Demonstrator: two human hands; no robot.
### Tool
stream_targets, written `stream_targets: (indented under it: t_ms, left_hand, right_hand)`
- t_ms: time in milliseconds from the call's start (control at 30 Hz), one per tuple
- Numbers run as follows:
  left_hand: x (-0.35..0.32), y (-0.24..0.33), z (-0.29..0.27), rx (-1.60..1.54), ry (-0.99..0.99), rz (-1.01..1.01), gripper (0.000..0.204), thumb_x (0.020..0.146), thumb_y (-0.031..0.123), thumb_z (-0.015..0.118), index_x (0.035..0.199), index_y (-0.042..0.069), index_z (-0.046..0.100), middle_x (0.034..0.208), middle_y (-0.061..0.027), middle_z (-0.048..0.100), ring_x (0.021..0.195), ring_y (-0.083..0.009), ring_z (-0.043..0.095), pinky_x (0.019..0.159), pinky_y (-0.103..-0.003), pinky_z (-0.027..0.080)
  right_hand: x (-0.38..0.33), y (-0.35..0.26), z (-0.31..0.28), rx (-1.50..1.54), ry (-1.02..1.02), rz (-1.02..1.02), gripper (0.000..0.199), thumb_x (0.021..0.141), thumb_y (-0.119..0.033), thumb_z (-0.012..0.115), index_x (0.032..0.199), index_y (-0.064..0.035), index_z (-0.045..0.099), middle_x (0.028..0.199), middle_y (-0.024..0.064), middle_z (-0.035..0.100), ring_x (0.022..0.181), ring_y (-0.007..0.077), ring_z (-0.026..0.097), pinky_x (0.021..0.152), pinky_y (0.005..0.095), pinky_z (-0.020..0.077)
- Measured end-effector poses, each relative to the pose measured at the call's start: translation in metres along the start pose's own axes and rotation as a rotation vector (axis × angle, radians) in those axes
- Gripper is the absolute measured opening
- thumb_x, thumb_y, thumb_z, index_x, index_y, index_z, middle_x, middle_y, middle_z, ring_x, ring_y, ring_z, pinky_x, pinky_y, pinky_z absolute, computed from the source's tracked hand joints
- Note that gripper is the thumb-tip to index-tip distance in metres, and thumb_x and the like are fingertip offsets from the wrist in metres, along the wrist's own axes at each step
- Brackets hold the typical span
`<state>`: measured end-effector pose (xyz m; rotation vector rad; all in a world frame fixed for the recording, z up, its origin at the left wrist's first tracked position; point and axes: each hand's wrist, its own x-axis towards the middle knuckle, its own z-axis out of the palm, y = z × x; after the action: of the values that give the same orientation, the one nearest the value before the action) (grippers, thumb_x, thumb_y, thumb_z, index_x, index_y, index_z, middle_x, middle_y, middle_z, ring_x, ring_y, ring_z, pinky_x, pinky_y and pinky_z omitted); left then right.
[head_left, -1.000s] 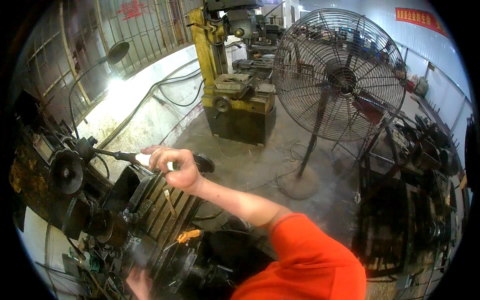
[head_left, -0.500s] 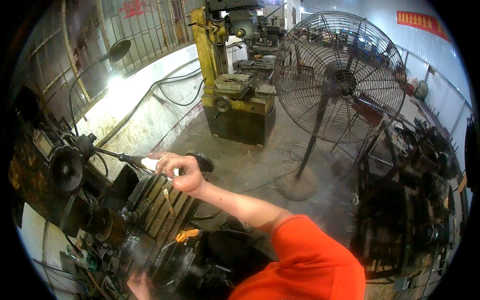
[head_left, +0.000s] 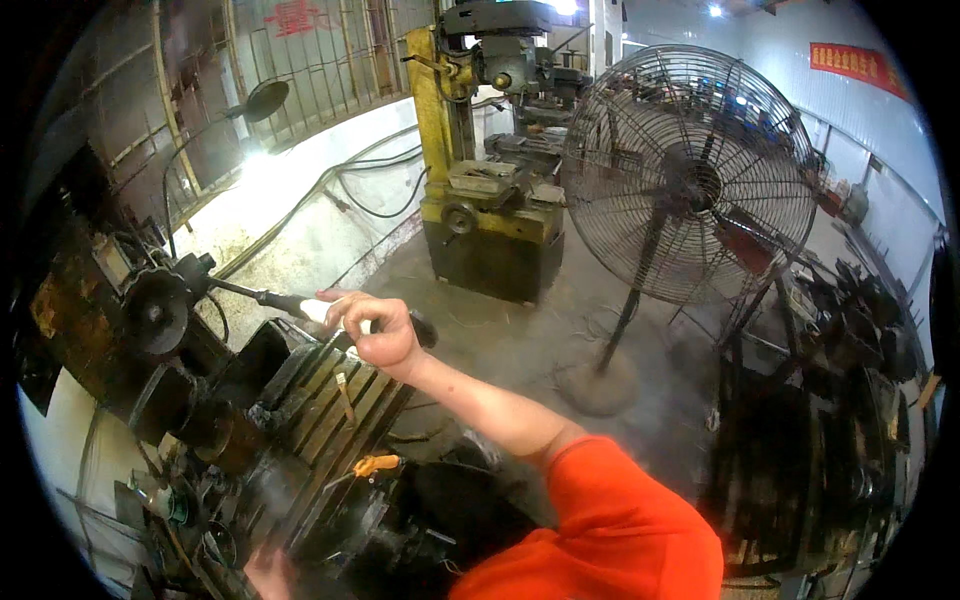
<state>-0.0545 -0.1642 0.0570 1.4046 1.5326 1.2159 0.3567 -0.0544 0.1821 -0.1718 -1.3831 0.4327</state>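
- Since the earlier frames the right hand [head_left: 375,330] has slid a little lower and toward the person along the long lever handle [head_left: 300,303]; the shop around it sits as it did.
- Largest thing in view: a round wire-caged pedestal fan [head_left: 690,175] on a disc base, standing on the dusty concrete floor [head_left: 520,340], well apart from the hand.
- Behind it, a yellow, paint-worn drill press [head_left: 480,150] on a boxy cabinet against the pale wall.
- Below the hand, a dark, oily milling machine [head_left: 240,430] with a slotted cast-iron bench [head_left: 330,390]; an orange-handled tool [head_left: 378,464] lies near its lower end.
- The lever handle is a thin dark metal rod with a white sleeve, its long axis running from the round black hub [head_left: 155,312] at the person's left, rightward to a black end knob [head_left: 424,330].
- The right hand's grip is curled shut around that rod, just inboard of the knob; the hub lies to its left, along the rod.
- The left hand [head_left: 265,572] shows only at the lower edge, far from the lever; whether its grip is closed cannot be told.
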Motion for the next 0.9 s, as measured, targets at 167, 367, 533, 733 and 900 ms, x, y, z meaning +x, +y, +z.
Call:
stream_targets:
  t_ms: [167, 367, 533, 733, 900]
  left_hand:
    - [-0.018, -0.035, -0.057, 0.138, 0.088, -0.076, 0.04, 0.084, 0.022, 0.062, 0.118, 0.001, 0.055, 0.072, -0.0081, 0.059, 0.056, -0.0158, 0.045, 0.053, -0.033, 0.039]
    - [-0.071, 0.047, -0.052, 0.167, 0.157, -0.136, 0.04, 0.083, 0.025, 0.06, 0.114, -0.001, 0.057, 0.121, -0.0178, 0.053, 0.111, -0.0327, 0.048, 0.093, -0.043, 0.039]
    - [-0.074, 0.02, -0.072, 0.175, 0.2, -0.222, 0.043, 0.083, 0.022, 0.06, 0.119, 0.0, 0.053, 0.124, -0.0188, 0.05, 0.113, -0.0336, 0.046, 0.094, -0.044, 0.037]
    - [-0.075, 0.024, -0.075, 0.228, 0.161, -0.24, 0.047, 0.083, 0.026, 0.059, 0.122, 0.001, 0.052, 0.126, -0.0191, 0.048, 0.115, -0.0339, 0.044, 0.094, -0.045, 0.037]
    - [-0.076, 0.034, -0.07, 0.224, 0.179, -0.283, 0.047, 0.082, 0.027, 0.059, 0.121, 0.002, 0.052, 0.124, -0.0191, 0.049, 0.113, -0.0346, 0.045, 0.093, -0.045, 0.037]
  right_hand:
    - [0.009, -0.009, 0.007, 0.025, 0.005, 0.06, 0.015, 0.056, -0.015, 0.053, 0.059, -0.0026, 0.045, 0.078, 0.0108, 0.06, 0.089, 0.0227, 0.055, 0.101, 0.0465, 0.0308]
    - [0.017, -0.015, 0.009, 0.024, 0.036, 0.134, 0.016, 0.054, -0.016, 0.053, 0.059, -0.0031, 0.046, 0.081, 0.0103, 0.061, 0.098, 0.0254, 0.052, 0.1, 0.0444, 0.0296]
    - [0.029, -0.017, 0.007, 0.005, -0.012, 0.096, 0.018, 0.054, -0.016, 0.054, 0.062, -0.0026, 0.046, 0.084, 0.0111, 0.061, 0.101, 0.0252, 0.052, 0.099, 0.0424, 0.0312]
    - [0.036, -0.027, 0.012, -0.031, -0.005, 0.075, 0.033, 0.056, -0.024, 0.058, 0.078, -0.0007, 0.055, 0.097, 0.0118, 0.06, 0.102, 0.0227, 0.052, 0.097, 0.0366, 0.0332]
    - [0.035, -0.038, 0.011, -0.083, 0.048, 0.102, 0.07, 0.054, -0.025, 0.058, 0.119, -0.0001, 0.048, 0.115, 0.0114, 0.055, 0.108, 0.0189, 0.049, 0.093, 0.0329, 0.0352]
